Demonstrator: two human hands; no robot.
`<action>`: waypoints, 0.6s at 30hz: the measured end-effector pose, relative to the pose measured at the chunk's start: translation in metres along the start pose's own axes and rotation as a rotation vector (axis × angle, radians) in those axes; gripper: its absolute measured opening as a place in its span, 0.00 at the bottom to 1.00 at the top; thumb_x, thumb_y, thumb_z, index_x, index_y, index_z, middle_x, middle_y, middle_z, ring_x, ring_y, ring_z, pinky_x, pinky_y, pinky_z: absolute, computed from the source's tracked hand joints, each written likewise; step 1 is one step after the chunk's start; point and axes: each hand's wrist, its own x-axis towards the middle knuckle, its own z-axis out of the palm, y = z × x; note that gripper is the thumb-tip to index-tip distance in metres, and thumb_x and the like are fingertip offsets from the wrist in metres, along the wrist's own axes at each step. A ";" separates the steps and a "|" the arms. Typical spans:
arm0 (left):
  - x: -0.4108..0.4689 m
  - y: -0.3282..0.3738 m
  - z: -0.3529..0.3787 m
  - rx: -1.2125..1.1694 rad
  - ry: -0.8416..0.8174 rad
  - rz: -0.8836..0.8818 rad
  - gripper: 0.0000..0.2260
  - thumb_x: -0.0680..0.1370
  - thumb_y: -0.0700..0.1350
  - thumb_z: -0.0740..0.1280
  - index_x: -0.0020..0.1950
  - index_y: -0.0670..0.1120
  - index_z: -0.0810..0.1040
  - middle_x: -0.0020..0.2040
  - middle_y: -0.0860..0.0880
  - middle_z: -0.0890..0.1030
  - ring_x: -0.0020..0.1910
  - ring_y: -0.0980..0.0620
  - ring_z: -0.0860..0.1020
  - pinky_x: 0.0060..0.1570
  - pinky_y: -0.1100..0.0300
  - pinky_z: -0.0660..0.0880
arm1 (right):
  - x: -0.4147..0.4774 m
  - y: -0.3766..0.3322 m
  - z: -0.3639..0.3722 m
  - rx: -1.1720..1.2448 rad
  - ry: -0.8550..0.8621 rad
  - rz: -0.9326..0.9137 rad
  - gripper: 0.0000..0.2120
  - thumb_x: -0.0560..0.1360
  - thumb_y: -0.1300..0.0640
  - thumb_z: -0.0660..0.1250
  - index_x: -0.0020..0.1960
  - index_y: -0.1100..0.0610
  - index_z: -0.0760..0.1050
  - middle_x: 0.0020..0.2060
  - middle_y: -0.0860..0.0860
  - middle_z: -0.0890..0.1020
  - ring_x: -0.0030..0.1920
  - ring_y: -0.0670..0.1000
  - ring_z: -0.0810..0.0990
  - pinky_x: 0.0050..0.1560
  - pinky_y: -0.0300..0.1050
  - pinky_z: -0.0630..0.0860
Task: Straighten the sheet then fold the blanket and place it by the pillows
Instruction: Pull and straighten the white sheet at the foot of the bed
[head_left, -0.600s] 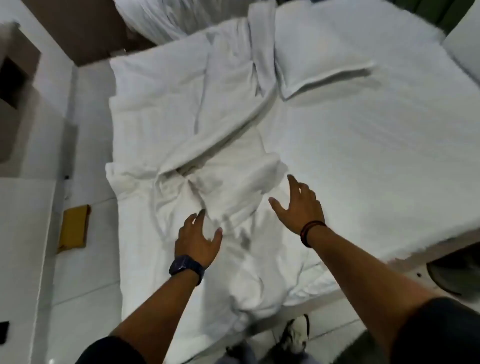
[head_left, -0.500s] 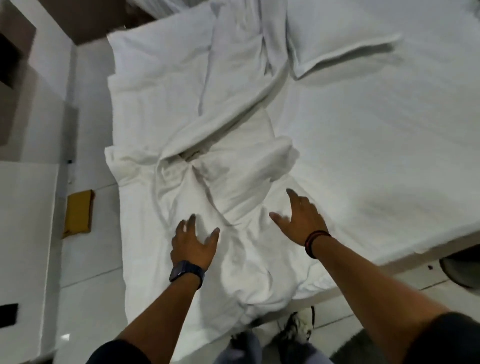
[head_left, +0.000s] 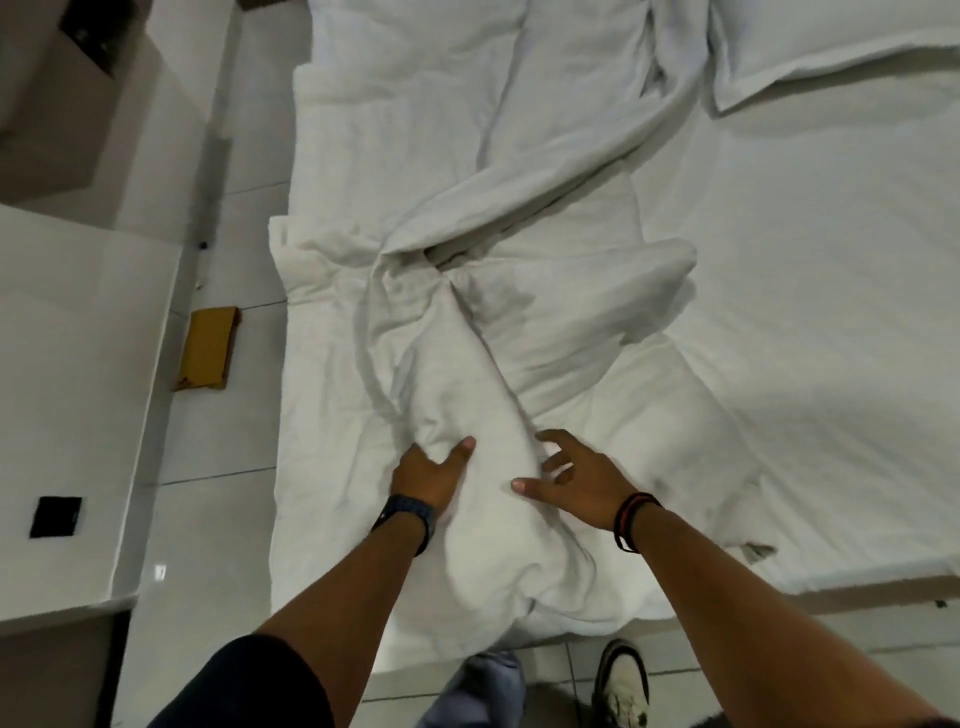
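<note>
Head view: the white blanket (head_left: 519, 322) lies crumpled over the left and middle of the bed, from the lower centre of the frame to the top edge. Its bulk runs up and down the picture. One thick ridge rises from between the hands toward a knot of folds at centre. From that knot a long fold slants to the upper right, pointing at the pillow (head_left: 857, 36) in the top right corner. The blanket's lower end hangs over the near edge of the bed at bottom centre. The white sheet (head_left: 831, 312) lies flat and nearly smooth over the right half of the frame.

The left hand (head_left: 428, 475), with a dark watch (head_left: 408, 514) on its wrist, grips the ridge at lower centre. Its thumb (head_left: 464, 448) lies on top and its fingers are buried out of sight in the fabric. The right hand (head_left: 582, 480), with dark bands (head_left: 631, 519) round its wrist, is open just to the right of the same ridge. Its fingers are spread and lightly bent, touching the blanket.

At left, a yellow-brown packet (head_left: 208, 348) lies on the pale tiled floor (head_left: 208, 519) beside the bed, and the marks on its lower edge are too blurred to read. Further left stands a white counter (head_left: 78, 364) bearing a small black square (head_left: 55, 517). A white shoe (head_left: 621, 680) shows at the bottom edge.
</note>
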 end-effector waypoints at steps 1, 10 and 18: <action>-0.008 0.013 0.007 -0.044 -0.037 0.044 0.34 0.68 0.65 0.70 0.67 0.48 0.71 0.64 0.48 0.77 0.52 0.52 0.74 0.51 0.61 0.70 | -0.003 -0.005 -0.003 0.030 -0.032 -0.033 0.41 0.55 0.32 0.76 0.64 0.35 0.64 0.50 0.43 0.78 0.48 0.45 0.79 0.43 0.34 0.74; -0.100 0.118 0.088 0.028 -0.504 0.199 0.34 0.69 0.68 0.66 0.69 0.49 0.72 0.64 0.50 0.77 0.57 0.50 0.77 0.56 0.57 0.74 | -0.045 0.018 -0.105 0.053 0.473 -0.082 0.11 0.70 0.63 0.63 0.51 0.61 0.78 0.48 0.60 0.82 0.46 0.56 0.78 0.43 0.43 0.71; -0.122 0.130 0.131 -0.101 -0.423 0.175 0.29 0.76 0.61 0.63 0.68 0.41 0.71 0.64 0.43 0.77 0.59 0.43 0.76 0.59 0.52 0.73 | -0.094 0.057 -0.105 0.145 0.569 -0.438 0.31 0.69 0.46 0.72 0.66 0.46 0.62 0.55 0.50 0.75 0.46 0.49 0.77 0.38 0.31 0.73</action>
